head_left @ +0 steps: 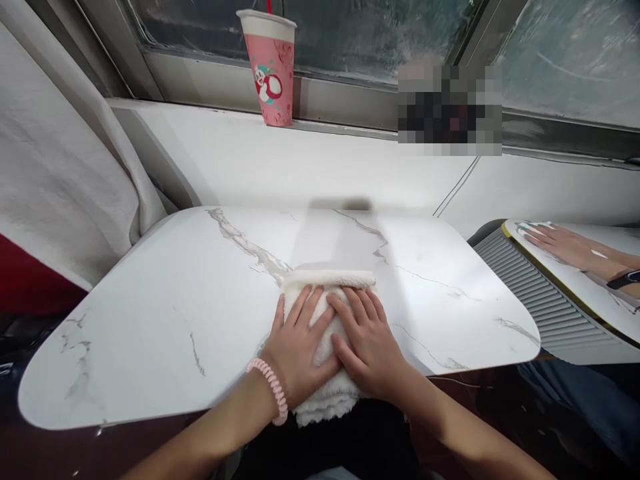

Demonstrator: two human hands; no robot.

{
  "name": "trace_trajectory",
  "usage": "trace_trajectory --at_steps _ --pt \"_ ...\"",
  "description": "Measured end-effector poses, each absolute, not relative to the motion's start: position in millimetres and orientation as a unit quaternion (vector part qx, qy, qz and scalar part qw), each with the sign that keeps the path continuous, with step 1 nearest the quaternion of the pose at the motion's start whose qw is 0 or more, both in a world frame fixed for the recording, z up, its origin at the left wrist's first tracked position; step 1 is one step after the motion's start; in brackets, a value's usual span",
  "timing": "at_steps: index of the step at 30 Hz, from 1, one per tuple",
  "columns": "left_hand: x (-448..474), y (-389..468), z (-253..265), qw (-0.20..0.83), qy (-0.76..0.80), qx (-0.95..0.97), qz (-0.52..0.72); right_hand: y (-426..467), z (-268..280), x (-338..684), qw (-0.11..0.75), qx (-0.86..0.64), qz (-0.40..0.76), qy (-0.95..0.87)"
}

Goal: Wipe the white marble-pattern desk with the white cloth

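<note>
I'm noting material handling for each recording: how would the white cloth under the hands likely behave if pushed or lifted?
The white cloth is probably floppy: its ruffled near edge seems to sag past the table edge. Its fluffy pile suggests something soft and fairly light. Pushed, it may bunch or roll, as its far edge looks rolled or folded.

A fluffy white cloth (apparently folded) lies on the tabletop, overhanging its near edge.

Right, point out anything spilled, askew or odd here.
No spill or damage shows. The white towel under the left hand and right hand overhangs the near edge of the marble-patterned table, slightly untidily. Oddest: the pixelated block over the window frame, hiding whatever is there.
</note>
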State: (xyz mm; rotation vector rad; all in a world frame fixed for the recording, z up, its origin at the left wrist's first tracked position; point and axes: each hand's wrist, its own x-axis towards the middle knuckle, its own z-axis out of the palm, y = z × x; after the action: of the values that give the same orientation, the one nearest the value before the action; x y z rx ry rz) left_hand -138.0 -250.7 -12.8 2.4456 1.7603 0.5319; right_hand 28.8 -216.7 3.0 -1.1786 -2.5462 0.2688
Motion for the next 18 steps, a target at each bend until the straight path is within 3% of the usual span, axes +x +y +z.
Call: trace_trajectory --at_steps 6,18 --pt "-145.7 -249.6 -14.2 0.017 0.553 0.815 0.175 -206.1 20.3 33.3 0.098 -0.395 0.181 -0.895" --pt "-142.5 -254.0 -11.1 -0.042 0.593 0.785 0.176 -204.3 12.7 10.4 0.188 -0.416 0.192 -0.869"
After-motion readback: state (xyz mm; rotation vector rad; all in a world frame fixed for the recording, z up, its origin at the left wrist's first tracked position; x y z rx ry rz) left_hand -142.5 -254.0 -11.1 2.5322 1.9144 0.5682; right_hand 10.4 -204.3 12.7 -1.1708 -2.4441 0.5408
